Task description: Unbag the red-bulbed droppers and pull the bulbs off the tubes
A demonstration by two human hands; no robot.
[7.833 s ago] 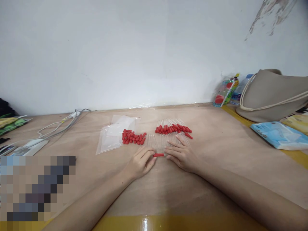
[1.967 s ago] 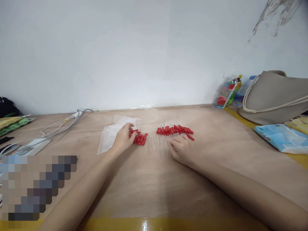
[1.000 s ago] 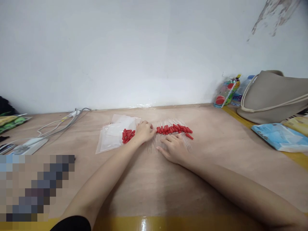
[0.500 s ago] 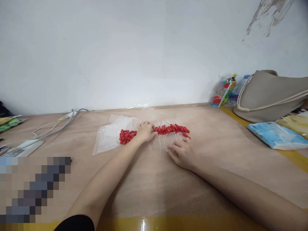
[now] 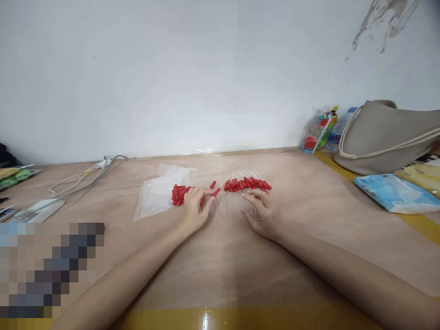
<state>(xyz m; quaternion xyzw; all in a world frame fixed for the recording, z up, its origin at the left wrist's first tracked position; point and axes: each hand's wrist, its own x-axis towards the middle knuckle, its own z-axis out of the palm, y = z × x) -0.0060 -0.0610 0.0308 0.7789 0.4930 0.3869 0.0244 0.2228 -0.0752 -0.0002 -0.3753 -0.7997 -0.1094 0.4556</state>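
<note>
Where the left hand bends over the edge of a small heap of loose red bulbs, its thumb and forefinger stand slightly apart beside a red-capped tube slanting toward the upper right; whether they grip it cannot be told. The right hand is loosely spread, thumb well clear of forefinger, over the right part of a row of thin, clear bare tubes lying side by side on the brown table. Just beyond them lies a row of capped tubes, their bright red, rounded bulbs toward the person and their pale stems pointing away. Another small red bulb sits apart, left of that row.

The bare tubes are so see-through that their ends and number melt into the tabletop. The left hand covers part of the heap; the right hides some tube ends. A pixelated block masks the lower left corner.
</note>
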